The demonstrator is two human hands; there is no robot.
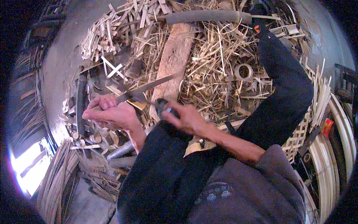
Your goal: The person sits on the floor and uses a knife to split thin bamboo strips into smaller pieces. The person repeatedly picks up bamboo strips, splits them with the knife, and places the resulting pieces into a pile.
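Observation:
My left hand (113, 114) is closed, its fingers curled at the near end of a flat grey-brown strip (153, 84). The strip slants up to the right and tapers over a wooden plank. My right hand (185, 118) is wrapped round the dark handle of a knife (161, 105), just above my bent knee. Its blade is blurred and points left toward the strip, close to my left hand. Whether blade and strip touch, I cannot tell.
The rough wooden plank (173, 56) runs away from me through a heap of shavings (214, 71). A grey pole (205, 16) crosses its far end. Short pale slats (106, 33) lie far left, a ring (243, 71) to the right. Long bamboo strips (326, 168) stand at right.

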